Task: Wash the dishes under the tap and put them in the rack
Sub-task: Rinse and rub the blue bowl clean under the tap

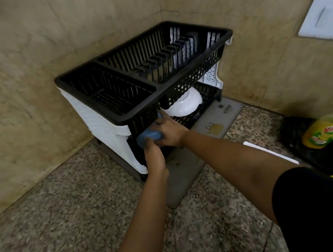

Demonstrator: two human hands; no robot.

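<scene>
The left grip (154, 159) and right grip (170, 131) clamp the blue bowl (148, 136) at the lower tier of the rack (98, 120), just beside the white bowl (181, 104), where it may slip or strike the upper basket (155, 66) overhead.

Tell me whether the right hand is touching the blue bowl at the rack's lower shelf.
Touching. The head view shows the right hand wrapped over the right side of the blue bowl, with no gap between them.
</scene>
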